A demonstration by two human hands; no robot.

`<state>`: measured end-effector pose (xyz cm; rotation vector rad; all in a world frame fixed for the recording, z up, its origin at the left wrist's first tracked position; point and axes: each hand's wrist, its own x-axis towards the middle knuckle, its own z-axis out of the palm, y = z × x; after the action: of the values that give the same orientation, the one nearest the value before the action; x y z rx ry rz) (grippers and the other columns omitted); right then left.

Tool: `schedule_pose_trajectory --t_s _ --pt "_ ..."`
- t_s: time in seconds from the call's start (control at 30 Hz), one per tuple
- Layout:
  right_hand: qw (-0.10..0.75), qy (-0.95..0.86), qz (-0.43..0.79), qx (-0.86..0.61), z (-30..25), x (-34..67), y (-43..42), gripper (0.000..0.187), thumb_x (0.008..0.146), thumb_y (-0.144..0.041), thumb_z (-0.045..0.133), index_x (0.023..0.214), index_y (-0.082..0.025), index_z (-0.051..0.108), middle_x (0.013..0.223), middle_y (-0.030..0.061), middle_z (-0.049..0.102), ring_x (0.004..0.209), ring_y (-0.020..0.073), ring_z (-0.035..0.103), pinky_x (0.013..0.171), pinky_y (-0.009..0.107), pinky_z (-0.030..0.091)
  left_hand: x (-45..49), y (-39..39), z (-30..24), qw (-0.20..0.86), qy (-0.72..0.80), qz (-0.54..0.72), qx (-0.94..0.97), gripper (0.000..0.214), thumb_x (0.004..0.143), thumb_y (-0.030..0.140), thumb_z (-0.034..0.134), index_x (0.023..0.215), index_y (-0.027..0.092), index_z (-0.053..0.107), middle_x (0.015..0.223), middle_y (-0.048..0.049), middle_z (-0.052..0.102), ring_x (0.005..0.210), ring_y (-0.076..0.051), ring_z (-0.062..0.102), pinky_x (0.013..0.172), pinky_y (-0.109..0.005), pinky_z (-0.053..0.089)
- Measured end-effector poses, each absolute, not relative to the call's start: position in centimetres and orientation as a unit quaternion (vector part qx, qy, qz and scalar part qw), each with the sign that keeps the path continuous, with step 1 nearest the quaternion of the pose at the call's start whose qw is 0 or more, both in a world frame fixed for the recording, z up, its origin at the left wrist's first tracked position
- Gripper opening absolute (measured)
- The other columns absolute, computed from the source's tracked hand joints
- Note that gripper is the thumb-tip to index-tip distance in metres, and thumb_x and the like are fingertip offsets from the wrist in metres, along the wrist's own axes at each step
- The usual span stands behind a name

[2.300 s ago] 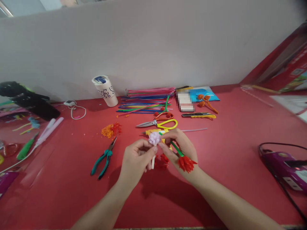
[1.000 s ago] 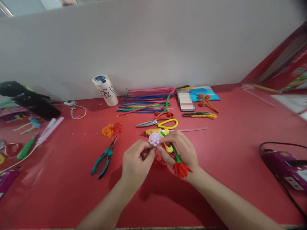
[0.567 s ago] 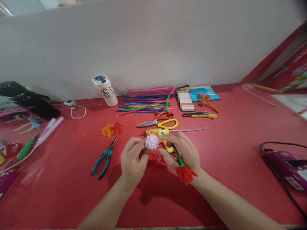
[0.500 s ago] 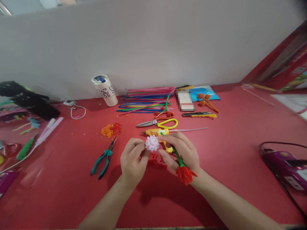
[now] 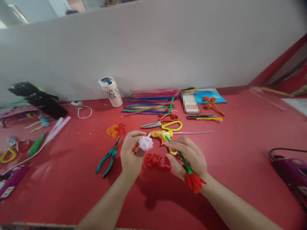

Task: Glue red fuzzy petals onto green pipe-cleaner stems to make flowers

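Observation:
My left hand (image 5: 132, 153) is closed on a pale lilac, bumpy pom-pom-like flower (image 5: 145, 143), its fingers wrapped behind it. Between the fingers of my right hand (image 5: 190, 155) lies the green stem of a red pipe-cleaner flower (image 5: 194, 182), its head hanging down by the wrist. My right thumb and forefinger are apart. Just beyond both hands rests a yellow hot glue gun (image 5: 160, 134) with a clear glue stick (image 5: 194, 132) in its back. Short red pieces (image 5: 153, 160) lie on the table between the hands.
Teal-handled pliers (image 5: 109, 158) lie left of my left hand. Scissors (image 5: 165, 125), pipe cleaners (image 5: 148, 102), a utility knife (image 5: 202, 117) and an orange stem (image 5: 214, 103) lie farther back. A tumbler (image 5: 111, 92) stands by the wall. Purple power strips (image 5: 290, 169) sit at both sides.
The lilac flower has moved slightly left and turned in my left hand. My right hand has drawn away to the right, still with the red flower. The camera view has shifted.

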<state>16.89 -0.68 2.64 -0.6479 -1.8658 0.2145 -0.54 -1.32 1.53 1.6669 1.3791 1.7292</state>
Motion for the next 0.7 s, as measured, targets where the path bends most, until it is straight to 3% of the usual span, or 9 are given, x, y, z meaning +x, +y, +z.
schedule_pose_trajectory --t_s 0.07,0.17,0.27,0.43,0.7 --pt "0.540 -0.780 0.093 -0.302 2.6 17.0 -0.3 0.027 0.079 -0.008 0.055 0.103 -0.019 0.057 0.073 0.0024 0.055 0.064 0.0145 0.054 0.059 0.027 0.048 -1.2 -0.4 1.7 0.324 0.503 0.633 0.491 0.013 0.076 0.026 0.064 0.087 0.019 0.067 0.081 -0.0026 0.069 0.064 -0.013 0.062 0.060 -0.025 0.050" --pt "0.535 -0.777 0.078 -0.322 2.7 17.1 0.1 0.024 0.080 -0.008 0.054 0.100 -0.021 0.057 0.066 -0.0011 0.053 0.059 0.0128 0.053 0.059 0.025 0.047 -2.8 1.4 2.0 0.471 0.469 0.643 0.381 0.014 0.069 0.027 0.071 0.076 0.016 0.066 0.075 -0.0026 0.069 0.059 -0.010 0.061 0.060 -0.022 0.049" --pt "0.528 -0.779 0.071 -0.331 2.6 17.1 0.4 0.022 0.081 -0.009 0.053 0.099 -0.021 0.057 0.064 -0.0021 0.052 0.057 0.0126 0.052 0.058 0.025 0.046 -4.7 3.2 2.3 0.590 0.417 0.622 0.302 0.018 0.062 0.024 0.075 0.071 0.014 0.064 0.067 0.0001 0.065 0.049 -0.004 0.052 0.050 -0.015 0.042" --pt "0.509 -0.778 0.072 -0.361 2.1 17.0 0.5 0.018 0.083 -0.013 0.052 0.098 -0.021 0.056 0.064 -0.0025 0.051 0.056 0.0126 0.052 0.057 0.025 0.045 -6.6 4.9 1.8 0.592 0.413 0.614 0.318 0.021 0.060 0.027 0.075 0.071 0.012 0.064 0.064 0.0004 0.060 0.040 0.000 0.037 0.041 -0.015 0.032" --pt "0.483 -0.783 0.079 -0.384 2.1 17.1 0.7 0.014 0.086 -0.021 0.048 0.096 -0.023 0.057 0.063 -0.0015 0.053 0.054 0.0141 0.054 0.053 0.025 0.044 -12.4 7.8 0.1 0.409 0.477 0.683 0.373 0.019 0.053 0.022 0.076 0.068 0.014 0.066 0.059 0.0016 0.060 0.053 -0.007 0.049 0.055 -0.020 0.039"
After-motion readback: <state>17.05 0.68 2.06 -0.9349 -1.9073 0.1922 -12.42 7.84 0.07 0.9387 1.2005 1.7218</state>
